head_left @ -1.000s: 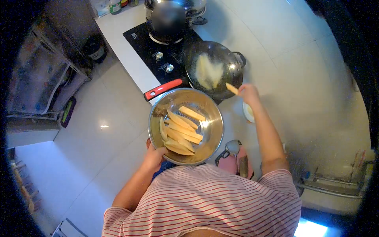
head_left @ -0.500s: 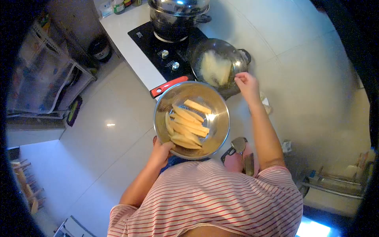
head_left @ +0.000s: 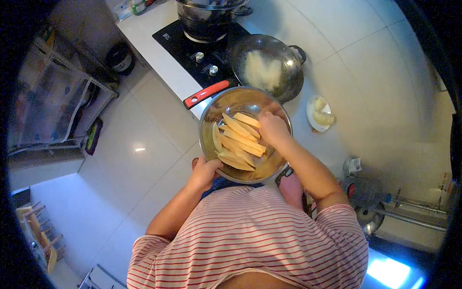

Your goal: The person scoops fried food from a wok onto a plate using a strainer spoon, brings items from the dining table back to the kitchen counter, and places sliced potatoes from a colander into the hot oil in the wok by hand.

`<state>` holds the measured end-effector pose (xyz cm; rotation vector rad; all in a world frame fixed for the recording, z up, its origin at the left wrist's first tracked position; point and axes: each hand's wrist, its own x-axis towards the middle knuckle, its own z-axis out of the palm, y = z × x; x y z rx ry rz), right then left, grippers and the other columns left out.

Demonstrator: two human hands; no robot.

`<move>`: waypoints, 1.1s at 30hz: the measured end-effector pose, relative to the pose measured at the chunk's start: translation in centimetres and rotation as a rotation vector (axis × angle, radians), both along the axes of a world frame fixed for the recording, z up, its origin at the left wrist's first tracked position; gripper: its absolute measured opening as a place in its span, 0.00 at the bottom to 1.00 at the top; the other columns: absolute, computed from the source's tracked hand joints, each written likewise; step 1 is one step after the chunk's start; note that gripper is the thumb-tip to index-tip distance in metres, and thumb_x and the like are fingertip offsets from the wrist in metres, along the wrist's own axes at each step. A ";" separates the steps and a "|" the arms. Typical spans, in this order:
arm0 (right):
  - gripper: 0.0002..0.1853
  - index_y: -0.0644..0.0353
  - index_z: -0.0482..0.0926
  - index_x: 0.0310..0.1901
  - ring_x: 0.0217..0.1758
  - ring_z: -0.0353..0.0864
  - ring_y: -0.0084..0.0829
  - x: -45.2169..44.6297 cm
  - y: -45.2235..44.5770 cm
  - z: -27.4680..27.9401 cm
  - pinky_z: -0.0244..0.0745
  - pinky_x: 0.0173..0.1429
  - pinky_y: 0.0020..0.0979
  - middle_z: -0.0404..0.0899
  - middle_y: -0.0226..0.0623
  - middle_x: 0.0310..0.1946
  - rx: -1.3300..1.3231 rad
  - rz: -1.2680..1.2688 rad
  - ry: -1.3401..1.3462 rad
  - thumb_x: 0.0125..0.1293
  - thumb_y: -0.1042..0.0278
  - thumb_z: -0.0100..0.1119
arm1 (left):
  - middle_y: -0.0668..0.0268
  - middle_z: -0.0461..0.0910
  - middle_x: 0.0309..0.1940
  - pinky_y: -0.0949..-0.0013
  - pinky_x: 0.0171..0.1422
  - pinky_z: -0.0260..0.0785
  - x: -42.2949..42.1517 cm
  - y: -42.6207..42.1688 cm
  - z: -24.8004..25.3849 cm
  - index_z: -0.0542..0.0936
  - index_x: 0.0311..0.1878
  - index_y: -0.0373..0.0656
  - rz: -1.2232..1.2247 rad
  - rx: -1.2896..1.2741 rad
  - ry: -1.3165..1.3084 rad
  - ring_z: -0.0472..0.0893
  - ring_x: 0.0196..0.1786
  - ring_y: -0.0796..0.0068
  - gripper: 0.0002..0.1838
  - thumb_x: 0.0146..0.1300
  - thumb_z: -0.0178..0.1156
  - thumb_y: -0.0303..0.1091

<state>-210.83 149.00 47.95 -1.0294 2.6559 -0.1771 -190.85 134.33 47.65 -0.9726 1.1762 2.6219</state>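
Observation:
My left hand (head_left: 204,173) grips the near-left rim of a shiny metal bowl (head_left: 274,166), thumb over the edge. Several thick-cut pale yellow strips (head_left: 238,139), of a root vegetable or fruit I cannot name for sure, lie in it. Inside the bowl, at its right side, my right hand (head_left: 273,127) has its fingers closed at the end of the uppermost strip (head_left: 246,119); the fingertips are partly hidden. Just beyond the bowl, a dark wok (head_left: 292,79) holds pale strips (head_left: 262,70) in what looks like bubbling oil.
A large steaming pot (head_left: 204,21) stands on the black cooktop (head_left: 168,38). A red handle (head_left: 207,94) juts over the counter edge. Right of the wok lies a white plate (head_left: 312,118) with pale pieces. A pink board (head_left: 291,190) is partly hidden beside my body.
My right hand has moved from beside the wok down into the bowl. The bowl has shifted slightly right and up in view, and the white plate is now uncovered.

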 end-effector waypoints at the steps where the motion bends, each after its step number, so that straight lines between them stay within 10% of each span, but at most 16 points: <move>1: 0.09 0.63 0.72 0.35 0.34 0.77 0.46 0.0 0.2 0.4 0.73 0.40 0.43 0.75 0.47 0.35 -0.007 -0.004 -0.015 0.51 0.72 0.53 | 0.66 0.74 0.33 0.77 0.23 0.62 -0.1 0.1 0.1 0.69 0.47 0.38 -0.001 0.013 0.010 0.72 0.28 0.77 0.20 0.46 0.50 0.21; 4: 0.09 0.62 0.74 0.31 0.33 0.78 0.45 0.4 0.5 1.2 0.74 0.40 0.41 0.77 0.47 0.31 -0.205 0.065 0.169 0.49 0.69 0.58 | 0.66 0.74 0.32 0.77 0.24 0.62 0.0 0.2 1.2 0.69 0.46 0.38 -0.016 -0.063 -0.051 0.72 0.28 0.77 0.19 0.46 0.50 0.21; 10: 0.12 0.60 0.78 0.27 0.34 0.78 0.43 2.8 1.5 2.4 0.72 0.40 0.38 0.78 0.45 0.28 0.229 0.212 -0.189 0.45 0.61 0.62 | 0.64 0.75 0.33 0.77 0.24 0.63 0.5 0.7 -1.1 0.69 0.46 0.37 0.056 0.028 -0.029 0.73 0.28 0.75 0.20 0.45 0.50 0.20; 20: 0.11 0.62 0.79 0.31 0.26 0.78 0.35 0.6 4.5 8.0 0.71 0.32 0.32 0.78 0.42 0.26 -0.311 -0.134 -0.460 0.48 0.65 0.61 | 0.57 0.75 0.40 0.67 0.38 0.74 0.2 0.7 0.6 0.66 0.51 0.35 0.087 -0.046 -0.087 0.78 0.39 0.65 0.24 0.46 0.50 0.20; 24: 0.11 0.61 0.80 0.35 0.25 0.75 0.23 -6.0 8.8 7.9 0.68 0.29 0.26 0.78 0.32 0.22 -0.491 -0.318 -0.201 0.48 0.67 0.63 | 0.57 0.75 0.39 0.67 0.34 0.74 0.7 0.6 -0.3 0.64 0.53 0.36 0.140 -0.045 -0.151 0.77 0.35 0.66 0.26 0.44 0.50 0.21; 33: 0.10 0.61 0.80 0.27 0.30 0.78 0.43 -18.5 8.4 -1.0 0.73 0.36 0.37 0.78 0.46 0.26 0.044 -0.113 0.207 0.43 0.65 0.66 | 0.55 0.75 0.40 0.69 0.37 0.73 1.0 1.5 0.0 0.67 0.49 0.30 0.159 -0.053 -0.159 0.78 0.37 0.64 0.21 0.47 0.49 0.21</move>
